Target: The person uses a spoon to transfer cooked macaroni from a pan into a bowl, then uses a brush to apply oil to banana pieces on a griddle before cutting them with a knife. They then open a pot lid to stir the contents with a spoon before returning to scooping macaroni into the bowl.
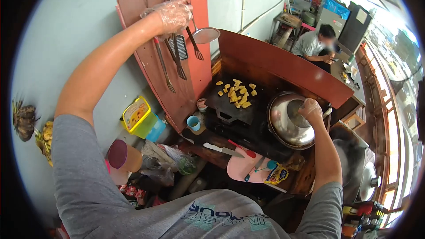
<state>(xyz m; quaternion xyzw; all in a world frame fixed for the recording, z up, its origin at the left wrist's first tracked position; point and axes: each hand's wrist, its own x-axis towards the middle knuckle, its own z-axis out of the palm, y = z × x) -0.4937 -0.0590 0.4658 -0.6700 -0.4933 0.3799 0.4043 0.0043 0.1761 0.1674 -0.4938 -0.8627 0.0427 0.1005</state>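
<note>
My left hand point(174, 14), in a clear plastic glove, is raised to the utensils hanging on the red board point(199, 0). Its fingers curl at the handles, but which one they hold is unclear. Below it hang a grater point(180, 47), a red-handled utensil point(161, 62) and slotted turners; a skimmer point(206, 35) hangs just to the right. My right hand point(311, 109), also gloved, is at the metal lid point(283, 121) on the wok, its fingers closed at the top, where the grip is hidden. Yellow pieces point(239, 93) lie on a dark flat board behind the stove, left of the wok.
A pink cutting board point(241, 168), a knife point(223, 149) and a blue cup point(193, 122) are in front of the stove. Yellow-lidded tub point(136, 115) at left. A steaming pot point(367, 181) stands at right. Another person point(310, 44) sits beyond the red partition point(283, 66).
</note>
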